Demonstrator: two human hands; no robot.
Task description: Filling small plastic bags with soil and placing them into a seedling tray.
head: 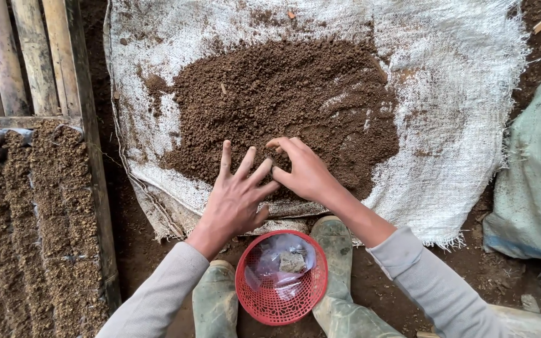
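Brown soil [283, 106] on white sack [458, 94]; left hand [236, 200] fingers spread wide; right hand [305, 172] fingers curled, digging.

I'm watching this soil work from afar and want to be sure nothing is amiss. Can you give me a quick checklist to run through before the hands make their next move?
1. Left hand on the soil pile, fingers spread: ok.
2. Right hand at the pile's near edge, fingers curled into soil: ok.
3. Whether the right hand holds anything: cannot tell.
4. Soil kept on the white sack: ok.
5. Red basket upright between the boots, plastic bag inside: ok.
6. Soil-filled tray on the left, apart from both hands: ok.
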